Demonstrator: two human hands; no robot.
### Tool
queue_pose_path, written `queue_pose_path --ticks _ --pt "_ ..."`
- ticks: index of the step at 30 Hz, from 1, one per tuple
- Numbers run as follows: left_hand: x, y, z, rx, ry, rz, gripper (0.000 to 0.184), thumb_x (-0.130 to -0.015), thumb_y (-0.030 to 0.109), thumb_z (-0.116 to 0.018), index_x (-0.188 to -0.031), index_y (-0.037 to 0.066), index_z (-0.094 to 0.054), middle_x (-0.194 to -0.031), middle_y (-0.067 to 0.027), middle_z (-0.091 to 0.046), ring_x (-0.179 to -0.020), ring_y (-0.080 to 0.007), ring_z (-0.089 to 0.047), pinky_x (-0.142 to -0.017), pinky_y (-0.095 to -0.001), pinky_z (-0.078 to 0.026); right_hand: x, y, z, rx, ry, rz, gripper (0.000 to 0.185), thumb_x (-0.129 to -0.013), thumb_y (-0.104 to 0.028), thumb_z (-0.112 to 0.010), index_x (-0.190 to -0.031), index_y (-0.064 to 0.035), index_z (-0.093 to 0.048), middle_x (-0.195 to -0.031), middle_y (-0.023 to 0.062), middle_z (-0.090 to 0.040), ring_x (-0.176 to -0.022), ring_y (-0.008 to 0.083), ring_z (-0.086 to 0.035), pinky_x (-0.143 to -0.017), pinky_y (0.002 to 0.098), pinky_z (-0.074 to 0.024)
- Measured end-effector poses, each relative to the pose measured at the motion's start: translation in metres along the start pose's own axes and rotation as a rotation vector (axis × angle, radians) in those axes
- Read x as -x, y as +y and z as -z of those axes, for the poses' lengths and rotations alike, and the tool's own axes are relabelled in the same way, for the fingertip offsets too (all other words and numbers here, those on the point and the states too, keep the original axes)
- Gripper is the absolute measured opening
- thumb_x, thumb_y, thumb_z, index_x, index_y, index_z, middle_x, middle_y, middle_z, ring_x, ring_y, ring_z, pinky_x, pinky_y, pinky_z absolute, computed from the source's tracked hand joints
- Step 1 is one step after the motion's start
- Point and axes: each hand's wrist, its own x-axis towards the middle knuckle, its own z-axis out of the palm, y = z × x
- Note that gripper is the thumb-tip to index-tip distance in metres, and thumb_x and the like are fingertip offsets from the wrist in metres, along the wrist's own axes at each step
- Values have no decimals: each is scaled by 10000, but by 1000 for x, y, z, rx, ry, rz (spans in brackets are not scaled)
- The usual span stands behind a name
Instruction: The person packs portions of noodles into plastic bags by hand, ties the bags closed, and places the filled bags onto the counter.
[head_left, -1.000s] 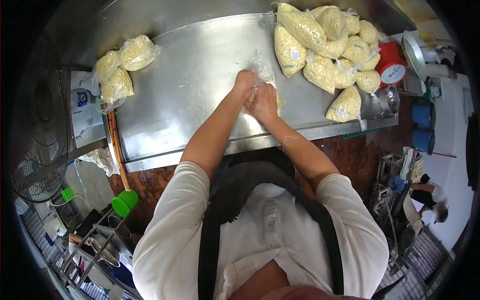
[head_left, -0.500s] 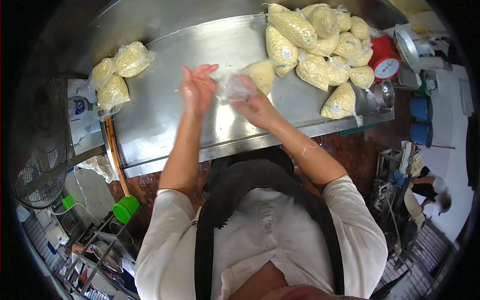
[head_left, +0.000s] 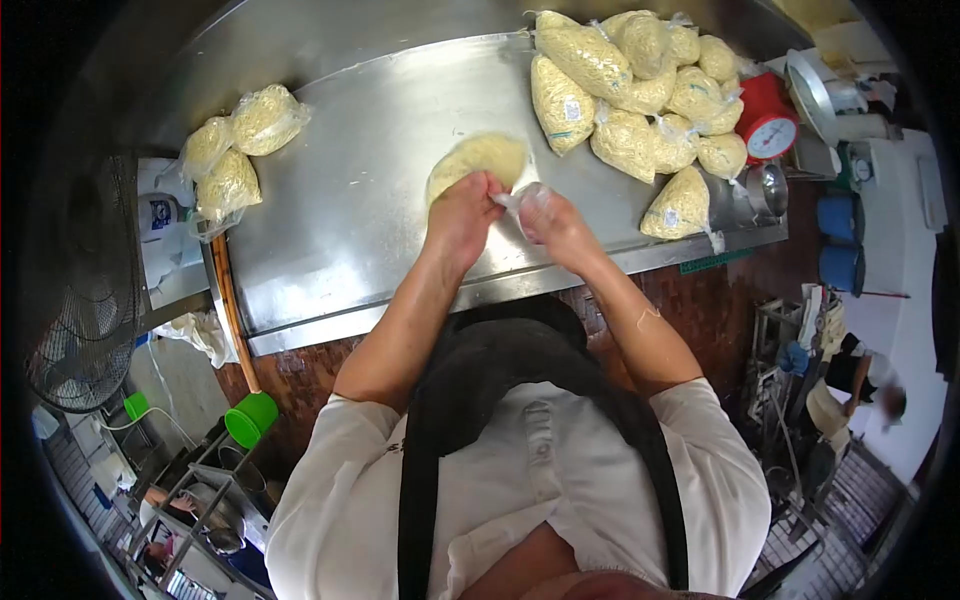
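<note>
A plastic bag of pale yellow noodles (head_left: 478,158), somewhat blurred, lies on the metal table just beyond my hands. My left hand (head_left: 464,218) is closed at the neck of this bag, with thumb and fingers pinched together. The bag's clear twisted plastic stretches across to my right hand (head_left: 562,230), whose fingers are wrapped round its gathered end. Part of the bag is hidden behind my left hand. A thin noodle strand (head_left: 648,316) sticks to my right forearm.
Several filled noodle bags (head_left: 655,90) are piled at the back right, beside a red dial scale (head_left: 768,120) and a metal cup (head_left: 768,188). Three more bags (head_left: 228,182) sit at the left edge of the steel table (head_left: 330,240). Other people are in the background.
My left hand, open and apart from the bag before, has come right and closed at its neck. My right hand has moved right and nearer me; the bag has shifted left.
</note>
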Motion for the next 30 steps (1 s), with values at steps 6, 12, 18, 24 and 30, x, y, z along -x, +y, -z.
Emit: queue_pose_path --ticks 6,12,18,24,30 --pt "11 -8 34 -1663 43 -651 128 -901 143 -596 -903 57 -690 -956 -134 -664 -958 -350 -560 -853 -430 -453 -47 40 -19 427 -31 -65 126 -915 -106 -607 -895 18 -616 -780 182 -629 -665 335 -611 -639 390 -496" --pt "-35 -13 70 -1672 -53 -759 131 -823 24 -624 -938 57 -677 -975 -139 -653 -985 -384 -555 -903 -431 -438 -86 94 -52 425 279 225 171 -875 -17 -644 -1034 43 -652 -822 187 -689 -721 235 -670 -633 349 -536" --pt "-26 -21 90 -1509 216 -814 223 -798 -49 -584 -954 58 -702 -891 -164 -659 -917 -356 -591 -870 -424 -462 -49 101 -65 329 192 270 477 -878 -4 -657 -1321 11 -482 -973 157 -699 -758 211 -664 -683 306 -534" --pt "-15 -13 80 -1104 365 -468 219 -841 -12 -637 -1045 62 -619 -888 -96 -662 -779 -212 -630 -724 -334 -508 -59 103 -64 284 3 107 362 -834 37 -631 -1157 -25 -480 -953 119 -661 -821 223 -644 -733 334 -526" --pt "-29 -19 82 -1244 264 -492 232 -842 -1 -649 -1065 56 -629 -889 -114 -669 -740 -208 -628 -708 -328 -511 -78 118 -33 25 -374 -37 373 -787 85 -570 -1124 -59 -501 -920 20 -600 -865 102 -564 -756 252 -462"
